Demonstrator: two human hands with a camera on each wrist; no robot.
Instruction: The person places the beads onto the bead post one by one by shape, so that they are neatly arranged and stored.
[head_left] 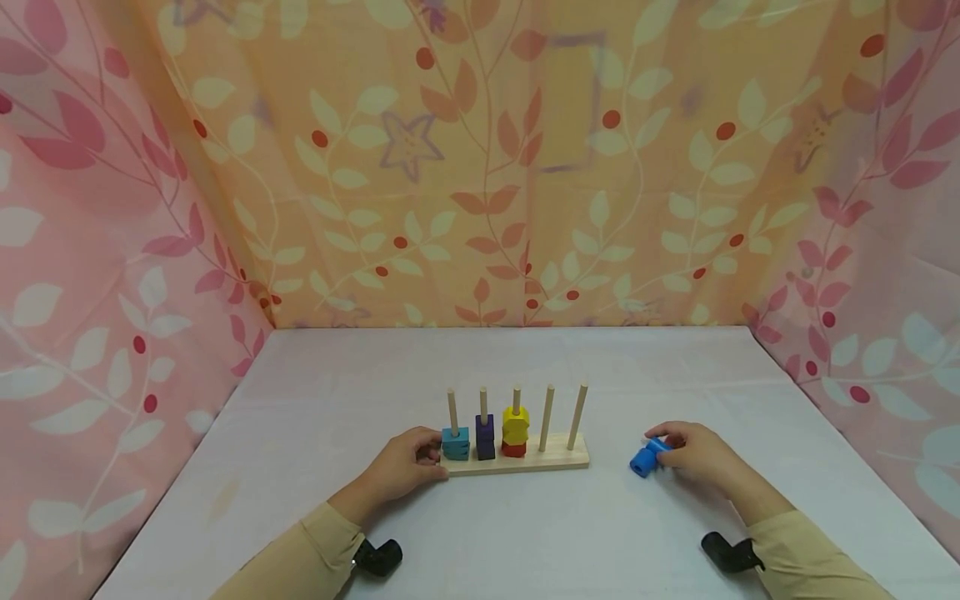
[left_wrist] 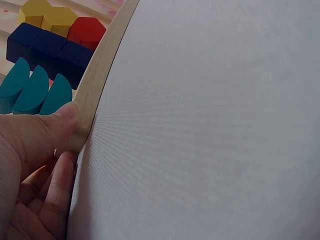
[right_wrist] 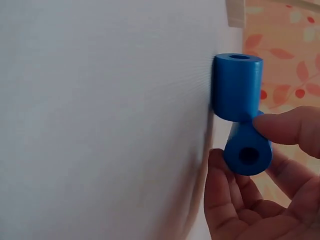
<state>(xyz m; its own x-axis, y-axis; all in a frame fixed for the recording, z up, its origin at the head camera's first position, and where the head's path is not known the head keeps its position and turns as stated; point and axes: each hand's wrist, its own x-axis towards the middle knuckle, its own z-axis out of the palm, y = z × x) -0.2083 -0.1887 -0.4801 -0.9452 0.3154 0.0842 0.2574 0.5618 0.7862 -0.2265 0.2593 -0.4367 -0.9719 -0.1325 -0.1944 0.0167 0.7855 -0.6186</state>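
My left hand [head_left: 405, 462] grips the left end of a wooden peg board [head_left: 517, 468], its thumb [left_wrist: 67, 117] against the edge. On the board's pegs are turquoise half-round blocks [head_left: 455, 444], dark blue square blocks [head_left: 485, 437], and yellow blocks [head_left: 515, 427] above a red block [head_left: 513, 449]. To the right of the board, my right hand [head_left: 701, 454] pinches a blue cylinder [right_wrist: 245, 134] between thumb and fingers. Its holed end shows in the right wrist view. A second blue cylinder [right_wrist: 236, 87] stands on the white cloth, touching or nearly touching the held one.
Two bare pegs [head_left: 547, 417] rise at the board's right end. White cloth [head_left: 525, 533] covers the table. Patterned curtains [head_left: 480, 167] enclose the back and both sides. A black wrist camera [head_left: 378, 557] juts from the left sleeve, another [head_left: 726, 552] from the right.
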